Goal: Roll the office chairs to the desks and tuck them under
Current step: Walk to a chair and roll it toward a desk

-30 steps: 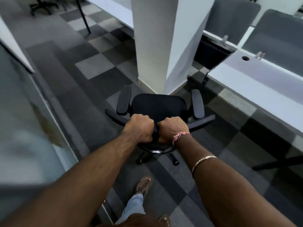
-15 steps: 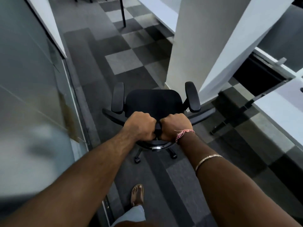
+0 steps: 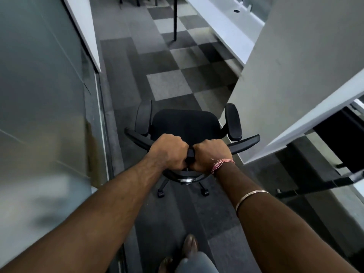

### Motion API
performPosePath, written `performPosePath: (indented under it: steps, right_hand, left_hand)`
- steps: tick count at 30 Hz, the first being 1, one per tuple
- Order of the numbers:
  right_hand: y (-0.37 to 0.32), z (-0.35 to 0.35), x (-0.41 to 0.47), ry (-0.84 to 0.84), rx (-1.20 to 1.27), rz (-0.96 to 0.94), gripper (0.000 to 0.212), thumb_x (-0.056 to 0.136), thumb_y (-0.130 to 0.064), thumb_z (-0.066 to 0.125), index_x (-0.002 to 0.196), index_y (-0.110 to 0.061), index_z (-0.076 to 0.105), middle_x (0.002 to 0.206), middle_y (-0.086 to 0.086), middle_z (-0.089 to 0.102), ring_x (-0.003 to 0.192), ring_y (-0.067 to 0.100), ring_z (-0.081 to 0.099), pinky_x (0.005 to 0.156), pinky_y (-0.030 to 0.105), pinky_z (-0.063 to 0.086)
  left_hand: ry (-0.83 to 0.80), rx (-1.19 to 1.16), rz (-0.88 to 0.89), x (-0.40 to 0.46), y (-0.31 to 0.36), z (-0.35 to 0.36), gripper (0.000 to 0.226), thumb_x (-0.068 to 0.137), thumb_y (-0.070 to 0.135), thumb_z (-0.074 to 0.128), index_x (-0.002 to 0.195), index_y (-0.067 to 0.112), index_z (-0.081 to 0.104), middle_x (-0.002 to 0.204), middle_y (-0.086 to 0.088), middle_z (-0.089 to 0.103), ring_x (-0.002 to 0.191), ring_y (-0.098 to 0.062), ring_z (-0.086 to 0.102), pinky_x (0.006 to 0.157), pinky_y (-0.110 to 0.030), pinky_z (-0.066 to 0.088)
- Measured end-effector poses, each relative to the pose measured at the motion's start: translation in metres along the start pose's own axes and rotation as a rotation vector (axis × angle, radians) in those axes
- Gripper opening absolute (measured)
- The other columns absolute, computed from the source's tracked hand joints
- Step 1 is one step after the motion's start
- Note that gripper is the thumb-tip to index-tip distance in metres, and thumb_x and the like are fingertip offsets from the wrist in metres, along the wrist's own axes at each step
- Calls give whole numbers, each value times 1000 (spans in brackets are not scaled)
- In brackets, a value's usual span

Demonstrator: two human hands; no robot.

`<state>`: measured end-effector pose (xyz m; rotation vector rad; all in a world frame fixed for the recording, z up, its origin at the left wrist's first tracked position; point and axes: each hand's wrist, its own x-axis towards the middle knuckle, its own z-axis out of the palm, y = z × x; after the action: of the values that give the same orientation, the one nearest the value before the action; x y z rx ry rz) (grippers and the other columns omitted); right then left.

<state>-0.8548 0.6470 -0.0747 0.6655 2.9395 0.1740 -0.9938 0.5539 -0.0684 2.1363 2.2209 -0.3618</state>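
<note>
Both fists curl tight over the backrest top of the office chair (image 3: 186,125), left hand (image 3: 169,151) and right hand (image 3: 211,154) side by side for straight steering along the carpet's aisle, glass partition (image 3: 39,95) left, pillar (image 3: 295,66) right; desk (image 3: 222,30) ahead.

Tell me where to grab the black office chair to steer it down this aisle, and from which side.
Grip the top edge of the backrest from behind the office chair, as the left hand and right hand do now. That bar runs crosswise at arm height, the seat faces away, and the casters probably let it roll straight on.
</note>
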Motion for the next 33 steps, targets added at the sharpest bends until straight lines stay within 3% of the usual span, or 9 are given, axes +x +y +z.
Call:
performPosePath:
  steps: [10, 15, 19, 26, 33]
  right_hand:
    - [61, -1, 174, 78, 5, -99, 42, 79, -63, 53, 61, -26, 44, 56, -8, 48, 52, 21, 55, 52, 29, 37]
    - [88, -7, 265, 72, 17, -162, 41, 80, -61, 52, 64, -24, 53, 56, -7, 51, 49, 20, 54, 52, 29, 44]
    - [111, -12, 343, 74, 21, -201, 41, 81, -60, 49, 61, -24, 47, 54, -8, 45, 49, 21, 53, 52, 29, 43]
    - [144, -21, 482, 71, 19, -169, 40, 77, -63, 54, 66, -24, 53, 64, -3, 61, 57, 25, 60, 53, 29, 41]
    - [158, -27, 623, 27, 8, -63, 47, 79, -72, 54, 66, -26, 55, 57, -8, 51, 50, 17, 50, 51, 28, 38]
  left_hand:
    - [-6, -22, -133, 124, -116, -3, 34, 84, 58, 53, 73, 27, 63, 67, 8, 63, 61, -18, 63, 63, -37, 58]
    - [-40, -50, -209, 185, -180, -2, 33, 82, 58, 55, 74, 27, 65, 67, 8, 63, 62, -17, 64, 62, -36, 57]
    - [-41, -65, -260, 239, -236, 3, 34, 83, 59, 54, 73, 27, 64, 67, 8, 62, 61, -17, 62, 62, -36, 58]
    - [-65, -33, -233, 337, -346, -2, 31, 87, 53, 54, 71, 28, 60, 66, 10, 61, 61, -15, 60, 64, -36, 58]
    - [-102, -60, -173, 423, -466, -3, 24, 88, 50, 61, 76, 29, 60, 69, 10, 59, 62, -13, 59, 62, -35, 56]
